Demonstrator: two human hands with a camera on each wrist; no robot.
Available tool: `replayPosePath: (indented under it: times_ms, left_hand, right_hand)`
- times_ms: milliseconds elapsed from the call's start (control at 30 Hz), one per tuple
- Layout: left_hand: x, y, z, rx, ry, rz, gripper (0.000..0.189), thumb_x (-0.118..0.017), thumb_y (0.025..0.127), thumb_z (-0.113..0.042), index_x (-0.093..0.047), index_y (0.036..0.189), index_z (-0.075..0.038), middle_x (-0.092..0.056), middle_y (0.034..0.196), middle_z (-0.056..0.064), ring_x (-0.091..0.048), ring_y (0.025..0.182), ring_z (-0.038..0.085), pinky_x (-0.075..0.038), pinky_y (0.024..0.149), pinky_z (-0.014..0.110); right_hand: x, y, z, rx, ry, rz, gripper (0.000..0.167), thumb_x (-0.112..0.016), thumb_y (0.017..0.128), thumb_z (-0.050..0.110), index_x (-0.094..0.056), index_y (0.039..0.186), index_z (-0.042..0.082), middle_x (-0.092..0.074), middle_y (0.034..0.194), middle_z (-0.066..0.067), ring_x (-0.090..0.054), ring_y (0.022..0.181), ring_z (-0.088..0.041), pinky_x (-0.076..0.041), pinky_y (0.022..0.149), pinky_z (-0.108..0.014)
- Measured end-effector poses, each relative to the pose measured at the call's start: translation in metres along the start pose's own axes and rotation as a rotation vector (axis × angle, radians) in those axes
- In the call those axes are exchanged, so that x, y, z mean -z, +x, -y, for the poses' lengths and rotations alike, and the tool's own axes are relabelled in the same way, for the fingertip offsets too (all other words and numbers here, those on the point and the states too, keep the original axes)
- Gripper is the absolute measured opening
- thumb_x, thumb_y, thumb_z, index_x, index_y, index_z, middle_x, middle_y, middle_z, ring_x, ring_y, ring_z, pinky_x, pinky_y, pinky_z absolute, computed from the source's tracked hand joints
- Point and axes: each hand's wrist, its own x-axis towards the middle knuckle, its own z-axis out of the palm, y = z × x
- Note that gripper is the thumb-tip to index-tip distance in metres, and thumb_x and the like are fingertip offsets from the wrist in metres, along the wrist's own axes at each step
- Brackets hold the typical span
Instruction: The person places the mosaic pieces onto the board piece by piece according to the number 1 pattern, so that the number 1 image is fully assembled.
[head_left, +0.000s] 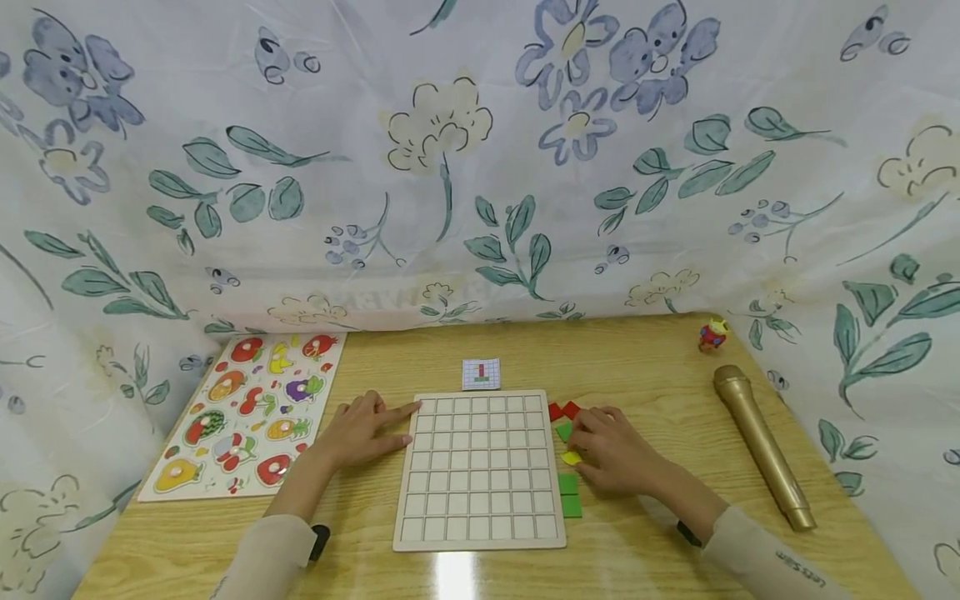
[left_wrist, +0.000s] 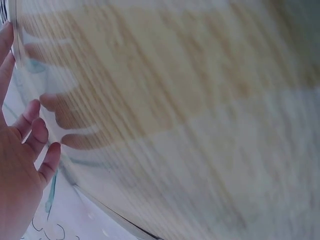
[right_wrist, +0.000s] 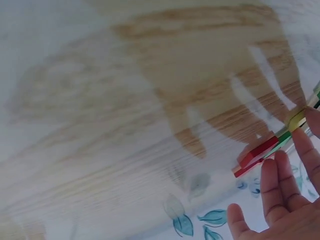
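A flat, pale wooden board with a square grid (head_left: 480,545) lies in the middle of a yellowish wooden bench (head_left: 637,558). The left hand (head_left: 367,429) is at the board's left side. Its pointing finger reaches out to the far left corner, and its thumb is at the edge lower down. The fingers are loose and spread, not wrapped round anything. Maybe this hand is there to stop the board from sliding.

The right hand (head_left: 611,450) is just past the board's right edge. Its thumb and a finger pinch a small yellow tile (head_left: 571,457), one on each side of it. The tile is thin, so a pinch at the edges seems a good way to hold it. It is beside the board, not on the grid.

Close by are two red square tiles (head_left: 572,409), a green tile (head_left: 564,431) partly behind the fingers, and two green square tiles (head_left: 572,506) lined up along the board. They are probably there so the right hand can reach them easily.

A little white card with a red and green picture (head_left: 481,374) lies just beyond the board, where it looks easy to see.
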Motion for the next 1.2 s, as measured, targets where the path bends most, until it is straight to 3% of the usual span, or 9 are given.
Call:
replayPosePath:
  times_ms: [100,167,300,367,567,733,833,1000,1200]
  left_hand:
    - [0.000,0.000,0.001,-0.004,0.003,0.000,0.057,-0.060,0.093,-0.055,-0.051,0.146,-0.035,-0.042,0.094,-0.001,-0.035,0.082,0.015,-0.026,0.075,0.037]
    - [0.001,0.000,0.001,-0.006,0.001,0.003,0.057,-0.060,0.093,-0.055,-0.051,0.146,-0.035,-0.042,0.094,-0.001,-0.036,0.082,0.015,-0.026,0.074,0.037]
    - [0.001,0.000,0.000,-0.002,-0.007,0.007,0.057,-0.061,0.093,-0.055,-0.051,0.145,-0.035,-0.042,0.094,0.000,-0.036,0.082,0.015,-0.026,0.074,0.036]
    - [0.001,0.000,0.000,-0.001,-0.007,0.008,0.057,-0.061,0.093,-0.055,-0.051,0.145,-0.035,-0.042,0.094,-0.001,-0.036,0.082,0.014,-0.026,0.074,0.036]
    - [0.001,0.000,0.001,-0.005,-0.007,0.008,0.056,-0.061,0.093,-0.054,-0.051,0.145,-0.035,-0.042,0.093,-0.001,-0.035,0.082,0.014,-0.025,0.073,0.036]
    - [0.000,0.000,0.002,-0.005,-0.003,0.006,0.056,-0.061,0.093,-0.054,-0.051,0.145,-0.035,-0.042,0.093,-0.001,-0.035,0.082,0.014,-0.025,0.073,0.036]
    - [0.000,0.000,0.002,-0.007,-0.001,-0.001,0.056,-0.061,0.093,-0.054,-0.052,0.145,-0.034,-0.042,0.093,-0.001,-0.035,0.082,0.014,-0.025,0.073,0.036]
    - [0.000,-0.001,0.003,-0.002,-0.012,-0.007,0.057,-0.062,0.092,-0.055,-0.052,0.145,-0.034,-0.041,0.092,-0.001,-0.035,0.082,0.014,-0.025,0.074,0.037]
    - [0.000,0.000,0.001,0.008,-0.029,-0.002,0.058,-0.062,0.092,-0.055,-0.052,0.145,-0.034,-0.041,0.093,0.000,-0.035,0.082,0.015,-0.025,0.075,0.037]
  right_hand:
    - [0.000,-0.001,0.000,0.007,0.034,-0.011,0.016,-0.074,0.078,0.012,-0.069,0.092,0.017,-0.055,0.101,0.000,-0.052,0.099,-0.020,-0.040,0.094,-0.056]
    - [0.000,-0.001,0.000,0.000,0.033,-0.026,0.015,-0.078,0.079,0.018,-0.067,0.088,0.017,-0.054,0.099,0.001,-0.051,0.098,-0.020,-0.040,0.094,-0.056]
    - [-0.001,0.000,0.000,-0.025,-0.024,-0.051,0.030,-0.083,0.078,0.036,-0.059,0.077,0.018,-0.052,0.096,0.002,-0.050,0.094,-0.019,-0.041,0.093,-0.054]
    - [-0.001,0.001,0.000,-0.032,-0.051,-0.047,0.032,-0.084,0.077,0.037,-0.058,0.074,0.019,-0.052,0.096,0.001,-0.050,0.095,-0.019,-0.041,0.093,-0.054]
    - [0.001,0.001,0.000,-0.009,-0.016,-0.002,0.008,-0.076,0.078,0.016,-0.071,0.086,0.015,-0.056,0.102,0.000,-0.051,0.102,-0.022,-0.040,0.096,-0.055]
    - [0.003,0.001,0.000,0.002,0.033,0.000,0.021,-0.064,0.077,0.001,-0.073,0.090,0.015,-0.056,0.105,-0.001,-0.049,0.105,-0.023,-0.039,0.095,-0.057]
    - [0.003,0.001,0.003,-0.042,0.013,-0.025,0.006,-0.072,0.083,0.013,-0.067,0.081,0.016,-0.057,0.102,-0.001,-0.050,0.103,-0.023,-0.040,0.094,-0.057]
    - [0.000,0.003,0.011,-0.124,-0.122,-0.028,0.043,-0.080,0.079,0.048,-0.054,0.065,0.017,-0.058,0.099,-0.005,-0.051,0.100,-0.026,-0.042,0.093,-0.055]
    - [-0.002,0.004,0.015,-0.149,-0.138,-0.018,0.034,-0.082,0.077,0.039,-0.061,0.070,0.013,-0.055,0.097,-0.005,-0.049,0.097,-0.025,-0.045,0.090,-0.054]
